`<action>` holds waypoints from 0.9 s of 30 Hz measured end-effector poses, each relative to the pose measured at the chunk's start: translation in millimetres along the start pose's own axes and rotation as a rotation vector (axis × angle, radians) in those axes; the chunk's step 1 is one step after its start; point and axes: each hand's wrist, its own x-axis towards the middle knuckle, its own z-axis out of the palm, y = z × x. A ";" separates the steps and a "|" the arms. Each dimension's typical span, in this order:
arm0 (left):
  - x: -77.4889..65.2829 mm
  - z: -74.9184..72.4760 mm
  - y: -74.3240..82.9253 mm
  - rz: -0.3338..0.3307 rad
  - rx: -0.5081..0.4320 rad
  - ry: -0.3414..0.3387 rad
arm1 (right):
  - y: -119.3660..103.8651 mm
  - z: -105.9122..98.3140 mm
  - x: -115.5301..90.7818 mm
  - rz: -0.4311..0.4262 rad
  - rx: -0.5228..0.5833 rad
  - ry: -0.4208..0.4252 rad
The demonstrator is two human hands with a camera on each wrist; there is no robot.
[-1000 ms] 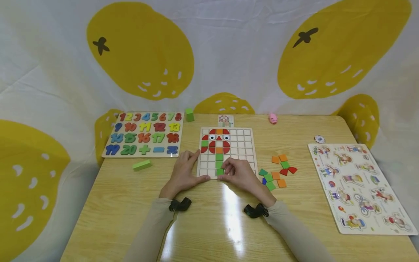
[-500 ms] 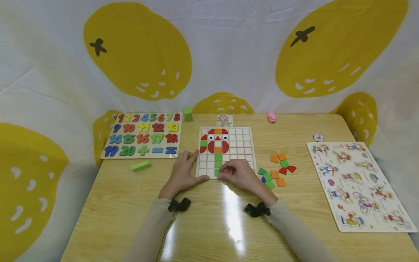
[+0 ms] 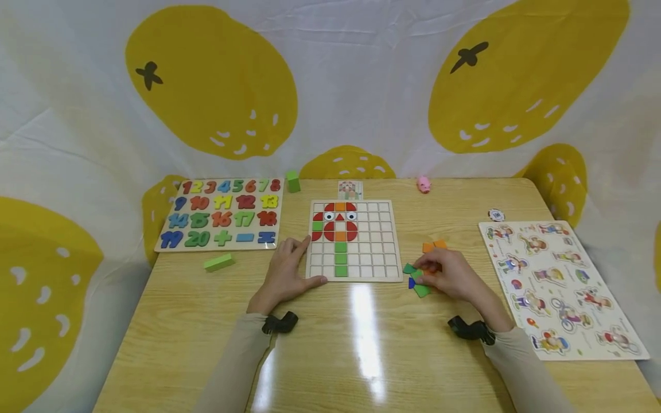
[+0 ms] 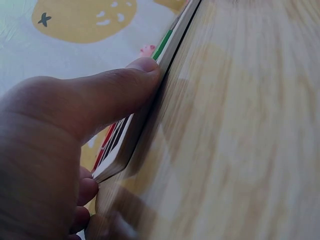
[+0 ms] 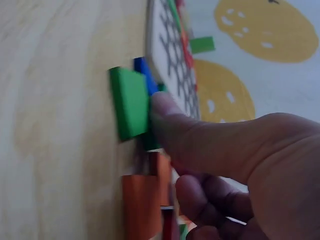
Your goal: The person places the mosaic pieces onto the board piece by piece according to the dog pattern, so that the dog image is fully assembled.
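A white grid board (image 3: 372, 246) lies mid-table, bearing a face of red and orange tiles above a column of green tiles (image 3: 341, 258). At its near left corner is my left hand (image 3: 285, 269). Its straight thumb (image 4: 125, 85) lies along the near edge and its fingers are beside the left edge. My right hand (image 3: 449, 274) is over the loose tiles right of the board. Its thumb (image 5: 175, 120) and fingertips are right at a green square tile (image 3: 417, 275); I cannot tell whether they pinch it. Beside them are a dark green tile (image 3: 409, 268), a blue tile (image 3: 411, 283) and another green tile (image 3: 422, 291).
Orange tiles (image 3: 439, 245) lie behind my right hand. A pattern card (image 3: 350, 189) stands beyond the board. Left is a number puzzle (image 3: 219, 228), with a green block (image 3: 219, 263) before it. Right are a pink pig (image 3: 423, 184), a round chip (image 3: 496, 215) and a picture puzzle (image 3: 563, 298).
My right hand has moved right from the board's near edge to the loose tiles, uncovering the board's lower squares. My left hand stays at the board's corner.
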 end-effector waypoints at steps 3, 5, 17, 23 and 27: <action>0.4 -0.4 -1.3 -0.007 0.000 -0.001 | 3.6 1.5 1.3 0.027 -0.012 -0.003; 0.8 -0.4 -1.7 -0.010 -0.002 -0.001 | 6.1 0.9 2.8 0.033 -0.023 0.007; 0.4 -1.8 -2.9 -0.010 0.002 0.013 | 29.8 -22.4 31.8 0.054 -0.190 0.160; 1.5 0.4 -1.5 0.004 -0.009 -0.004 | 33.7 -24.6 37.9 0.138 -0.178 0.066; 0.4 0.7 -2.1 0.004 -0.006 0.002 | 26.6 -21.1 41.0 0.105 -0.075 0.122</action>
